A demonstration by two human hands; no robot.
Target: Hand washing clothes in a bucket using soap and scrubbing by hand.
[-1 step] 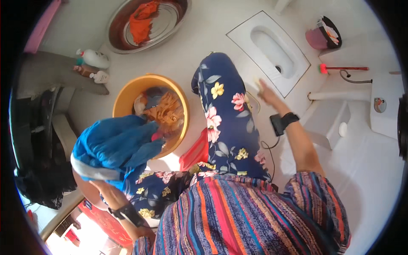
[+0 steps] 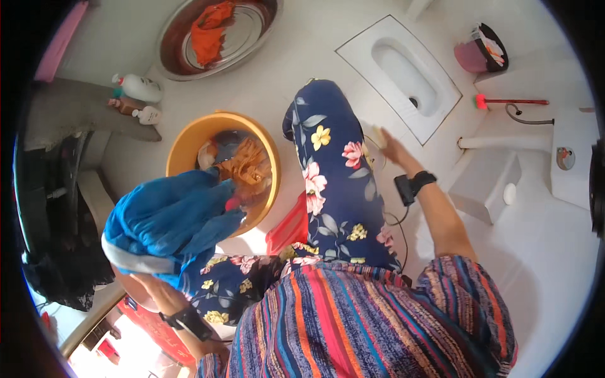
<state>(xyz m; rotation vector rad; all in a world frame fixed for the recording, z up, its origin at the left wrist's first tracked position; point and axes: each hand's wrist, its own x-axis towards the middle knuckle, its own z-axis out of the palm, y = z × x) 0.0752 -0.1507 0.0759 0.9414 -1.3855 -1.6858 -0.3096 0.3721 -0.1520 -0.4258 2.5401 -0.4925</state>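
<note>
A blue garment with a pale grey band is bunched up at the left, over my lap and the rim of a yellow-orange basin. My left hand is closed on the garment's grey band. In the basin lies orange-tan cloth in water. Something pinkish-red shows at the garment's edge. Out to the right, beside my knee, my right hand is away from the garment. Its fingers seem closed around a small pale yellowish thing, too blurred to name.
A metal basin with orange cloth stands at the far left. Pump bottles line the left side. A squat toilet is set in the floor, with a bin and red-handled brush beyond. Red plastic lies between my legs.
My right hand has drawn back a little toward me. The blue garment and my left hand have shifted slightly left.
</note>
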